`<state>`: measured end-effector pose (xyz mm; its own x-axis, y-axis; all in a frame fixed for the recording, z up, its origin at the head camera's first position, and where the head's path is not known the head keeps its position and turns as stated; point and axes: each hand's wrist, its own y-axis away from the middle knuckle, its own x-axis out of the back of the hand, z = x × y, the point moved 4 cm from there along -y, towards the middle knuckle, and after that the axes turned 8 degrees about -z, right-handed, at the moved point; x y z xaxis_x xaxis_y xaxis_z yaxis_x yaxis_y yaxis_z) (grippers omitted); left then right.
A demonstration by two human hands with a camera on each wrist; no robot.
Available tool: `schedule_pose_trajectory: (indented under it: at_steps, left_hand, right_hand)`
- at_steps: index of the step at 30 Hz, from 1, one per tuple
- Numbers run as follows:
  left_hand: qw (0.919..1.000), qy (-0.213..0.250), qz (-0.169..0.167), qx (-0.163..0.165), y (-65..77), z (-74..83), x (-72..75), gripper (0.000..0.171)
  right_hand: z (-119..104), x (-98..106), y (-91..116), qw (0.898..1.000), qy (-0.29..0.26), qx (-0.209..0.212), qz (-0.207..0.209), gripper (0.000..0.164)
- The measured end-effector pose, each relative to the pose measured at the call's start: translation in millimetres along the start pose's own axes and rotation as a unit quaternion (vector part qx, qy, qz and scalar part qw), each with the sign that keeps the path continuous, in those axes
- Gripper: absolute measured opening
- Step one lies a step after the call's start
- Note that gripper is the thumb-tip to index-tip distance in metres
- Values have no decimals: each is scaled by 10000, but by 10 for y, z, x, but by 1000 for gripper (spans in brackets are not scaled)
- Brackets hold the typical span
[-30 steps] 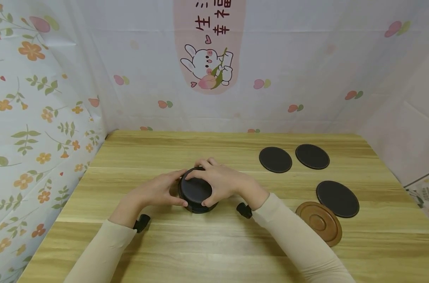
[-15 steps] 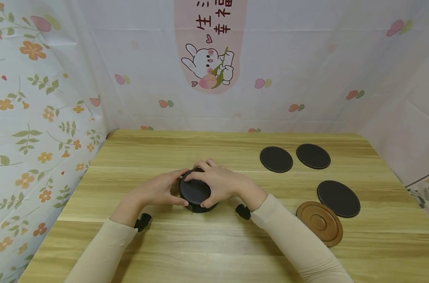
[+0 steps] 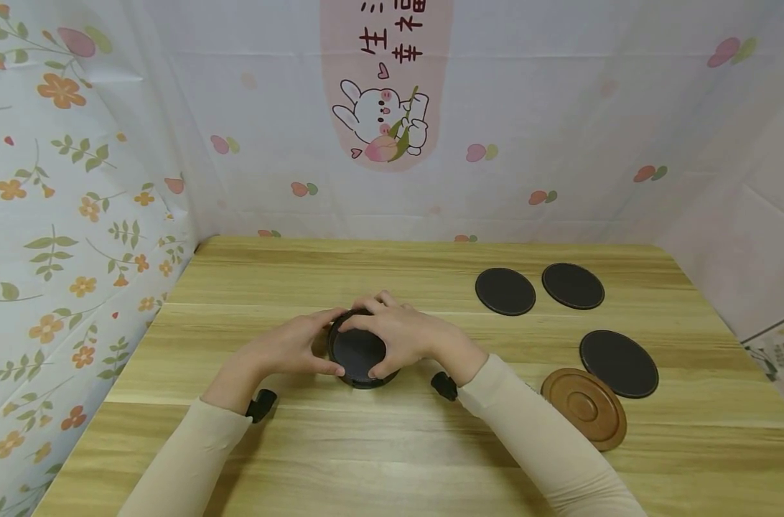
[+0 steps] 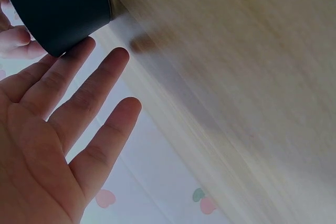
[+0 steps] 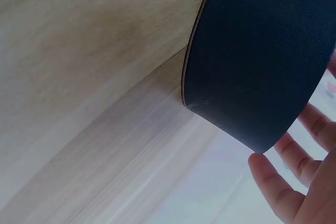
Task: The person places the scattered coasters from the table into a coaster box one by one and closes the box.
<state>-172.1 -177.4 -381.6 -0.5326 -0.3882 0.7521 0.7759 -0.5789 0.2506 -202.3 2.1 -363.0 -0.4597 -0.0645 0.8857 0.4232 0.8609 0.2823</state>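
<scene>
Left hand [image 3: 288, 347] and right hand [image 3: 406, 333] grip opposite sides of a round black holder [image 5: 257, 61] on the counter [image 3: 379, 459], apparently to steady it around the dark disc [image 3: 357, 352] inside.

Plain cream long sleeves [image 3: 540, 434], small black wrist cameras [image 3: 260, 406]

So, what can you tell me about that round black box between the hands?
The round black box has a smooth, curved wall that looks like leather, edged thinly in brown at the base. It seems upright on the wooden table, its rim circling a dark, sunken surface. The left hand holds it from the left; the right hand grips it from above on the right, hiding part.
</scene>
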Motion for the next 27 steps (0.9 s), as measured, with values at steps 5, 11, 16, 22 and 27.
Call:
schedule_pose_trajectory:
  at_steps: [5, 11, 16, 22, 27]
  left_hand:
    - [10000, 51, -7, 31, -3, 11, -3, 96]
    - [9999, 43, -4, 93, 3, 16, -2, 97]
    - [9999, 24, -10, 168, 18, 5, -10, 98]
    - [9998, 11, 13, 190, 18, 1, -10, 99]
    - [9998, -56, 30, 187, 15, -8, -11, 101]
  right_hand:
    - [23, 5, 33, 9999, -23, 90, 38, 75]
    - [118, 27, 111, 9998, -116, 78, 140, 75]
    - [226, 63, 195, 9996, -218, -8, 171, 75]
    - [370, 111, 307, 9991, -284, -200, 233, 76]
    - [536, 121, 421, 9978, -409, -423, 300, 75]
